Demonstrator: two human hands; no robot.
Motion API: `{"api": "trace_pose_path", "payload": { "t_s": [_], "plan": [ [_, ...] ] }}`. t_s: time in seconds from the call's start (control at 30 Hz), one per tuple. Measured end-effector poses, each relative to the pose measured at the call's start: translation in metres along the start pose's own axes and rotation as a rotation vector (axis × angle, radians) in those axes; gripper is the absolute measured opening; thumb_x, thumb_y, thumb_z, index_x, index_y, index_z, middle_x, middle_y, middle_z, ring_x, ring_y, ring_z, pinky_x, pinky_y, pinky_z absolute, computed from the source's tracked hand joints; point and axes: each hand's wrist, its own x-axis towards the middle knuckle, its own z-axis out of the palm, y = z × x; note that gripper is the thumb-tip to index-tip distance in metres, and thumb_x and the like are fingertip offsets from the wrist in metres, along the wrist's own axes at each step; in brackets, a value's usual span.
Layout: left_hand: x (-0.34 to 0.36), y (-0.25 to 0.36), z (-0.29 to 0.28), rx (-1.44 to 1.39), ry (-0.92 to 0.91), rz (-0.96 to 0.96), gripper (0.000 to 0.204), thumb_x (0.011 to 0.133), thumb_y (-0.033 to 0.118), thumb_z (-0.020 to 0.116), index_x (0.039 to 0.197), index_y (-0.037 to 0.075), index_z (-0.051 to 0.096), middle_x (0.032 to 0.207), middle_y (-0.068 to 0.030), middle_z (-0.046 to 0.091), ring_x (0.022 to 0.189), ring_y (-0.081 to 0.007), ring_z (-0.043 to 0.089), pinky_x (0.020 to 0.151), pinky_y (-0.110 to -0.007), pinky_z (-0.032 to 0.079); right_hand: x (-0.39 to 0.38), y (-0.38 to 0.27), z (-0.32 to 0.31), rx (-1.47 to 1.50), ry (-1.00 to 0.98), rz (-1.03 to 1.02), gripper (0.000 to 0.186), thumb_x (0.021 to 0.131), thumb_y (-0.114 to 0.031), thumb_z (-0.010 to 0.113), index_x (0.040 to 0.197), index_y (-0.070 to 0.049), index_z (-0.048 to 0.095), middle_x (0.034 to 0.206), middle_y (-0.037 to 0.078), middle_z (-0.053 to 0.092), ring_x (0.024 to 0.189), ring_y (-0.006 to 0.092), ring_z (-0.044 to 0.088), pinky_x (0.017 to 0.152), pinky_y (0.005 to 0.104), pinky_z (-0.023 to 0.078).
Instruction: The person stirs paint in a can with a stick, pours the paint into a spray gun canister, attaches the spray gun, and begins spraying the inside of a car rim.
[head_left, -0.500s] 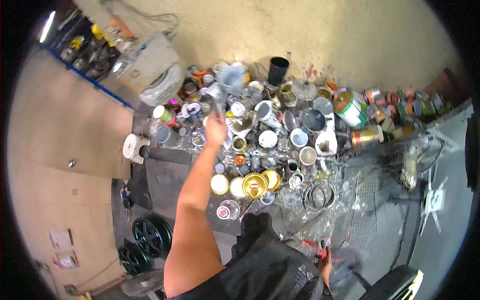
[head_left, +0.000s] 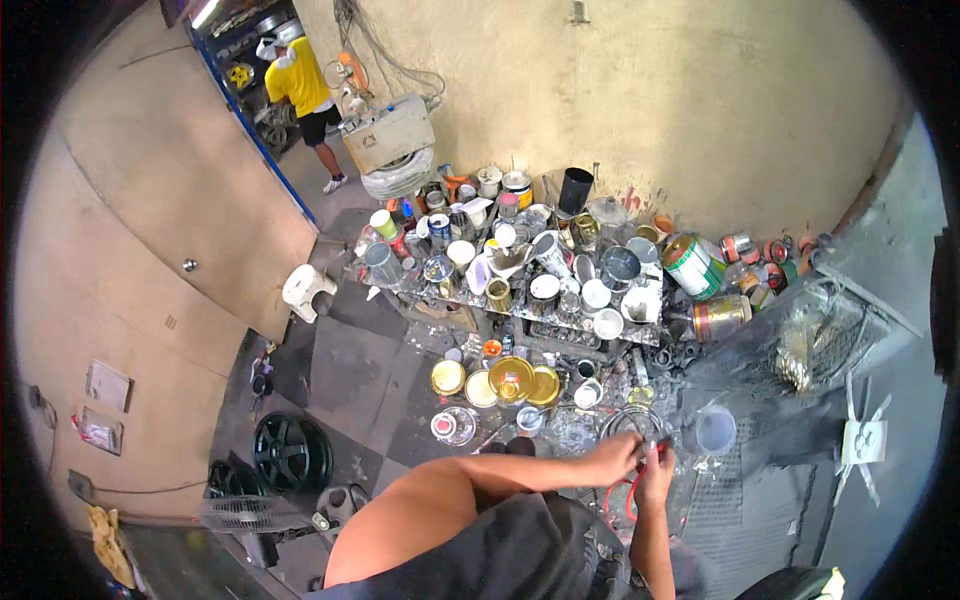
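Clock from the hands. Both hands meet low on the right of the view, above the paint-spotted floor. Right hand [head_left: 655,478]: grip curled shut on a small red-and-dark item [head_left: 661,447], mostly covered, exact kind unclear. Left hand [head_left: 614,459]: reaches across from the left, fingers bent, tips right at the item; can't tell how far its grip is open or whether it has hold too. Item sits at the top of the right hand, between the two. Red loop [head_left: 632,502] at 7 o'clock, just below the hands; link to item unclear. Translucent cup [head_left: 715,431] at 2 o'clock, nearby. Dark wire rings [head_left: 634,421] at 12, just beyond the fingers. Gold-coloured cans and lids [head_left: 511,380] at 10. Desk [head_left: 630,333] at 11, crowded with paint pots, tubs and cups; black cup [head_left: 575,190] upright at its back. White stool [head_left: 308,292] at 10, farther off. Black wheel [head_left: 291,453] at 9, well apart. White cross-armed stand [head_left: 865,441] at 3. Person in yellow shirt [head_left: 297,80] between 10 and 11, far back by the doorway.
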Motion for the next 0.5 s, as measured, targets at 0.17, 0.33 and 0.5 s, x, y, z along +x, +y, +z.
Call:
{"api": "trace_pose_path", "payload": {
  "t_s": [0.17,0.33,0.5],
  "plan": [
    [-0.041,0.043,0.054,-0.012,-0.331,0.137,0.031,0.101,0.027,0.059,0.117,0.0,0.06,0.104,-0.0209,0.066,0.101,-0.0372,0.067,0.085,-0.047,0.051,-0.072,-0.013,-0.06,-0.1,0.362,0.061,0.02,0.095,-0.012,0.057,0.091,0.005,0.067,0.083,0.008,0.066,0.081,0.0189,0.064,0.07,0.034,0.05],
    [-0.032,-0.013,0.102,-0.408,-0.355,-0.462,0.045,0.105,0.047,0.056,0.11,0.003,0.066,0.101,-0.0028,0.071,0.082,-0.018,0.062,0.077,-0.035,0.051,-0.117,-0.001,-0.098,0.098,0.354,0.146,0.044,0.085,-0.005,0.059,0.127,0.005,0.053,0.119,0.014,0.062,0.1,0.0287,0.067,0.076,0.0421,0.061],
    [-0.039,0.04,0.11,-0.795,-0.29,-0.882,0.056,0.103,0.062,0.049,0.104,0.01,0.069,0.089,-0.0036,0.065,0.075,-0.0171,0.061,0.066,-0.036,0.049,-0.142,-0.011,-0.083,0.133,0.163,0.175,0.021,0.084,-0.002,0.059,0.105,0.001,0.059,0.096,0.009,0.065,0.081,0.0203,0.066,0.065,0.0336,0.056]
  ]
}}
